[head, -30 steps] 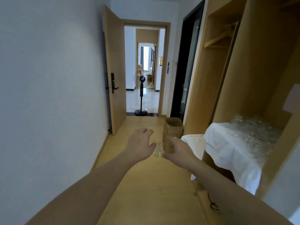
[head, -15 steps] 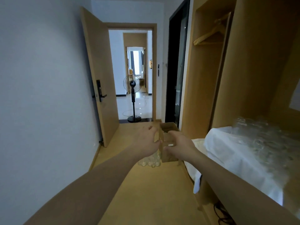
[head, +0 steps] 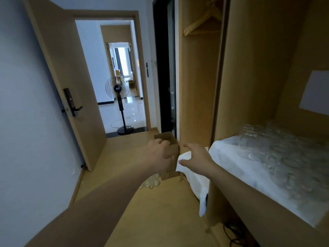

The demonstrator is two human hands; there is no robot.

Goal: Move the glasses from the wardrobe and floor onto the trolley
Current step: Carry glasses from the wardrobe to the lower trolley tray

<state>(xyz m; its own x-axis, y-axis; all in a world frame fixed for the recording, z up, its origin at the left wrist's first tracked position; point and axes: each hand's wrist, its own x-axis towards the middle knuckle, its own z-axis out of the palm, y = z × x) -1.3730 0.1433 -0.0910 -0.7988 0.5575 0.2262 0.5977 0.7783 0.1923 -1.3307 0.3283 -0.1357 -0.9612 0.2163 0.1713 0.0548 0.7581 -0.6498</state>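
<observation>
Both bare forearms reach forward from the bottom of the view over the wooden floor (head: 153, 216). A dark cable (head: 231, 234) lies on the floor at the foot of the wardrobe (head: 249, 86), low on the right. Beside the right forearm, a wardrobe shelf carries a white cloth (head: 231, 157) whose edge hangs down over the front. On this cloth stands a crowd of clear glasses (head: 277, 154), blurred, so their count cannot be told.

The right hand (head: 194, 155) is spread wide with fingers and thumb straight, holding nothing, in front of the hanging corner of the cloth. The left hand (head: 158, 155) has its fingers curled over the upper rim of an open cardboard box (head: 169, 155) that stands upright on the floor against the wardrobe's side panel. Just below the left wrist, a small cluster of glasses on the floor (head: 150, 181) sits beside the box, partly hidden by the arm.

Higher in the wardrobe, a wooden hanger (head: 201, 22) hangs in the open compartment. Farther off, a wooden door (head: 65, 77) with a black handle stands open on the left. Beyond the doorway, 1 black pedestal fan (head: 118, 97) stands on a glossy pale floor, and more rooms recede behind it. No trolley shows in the view.
</observation>
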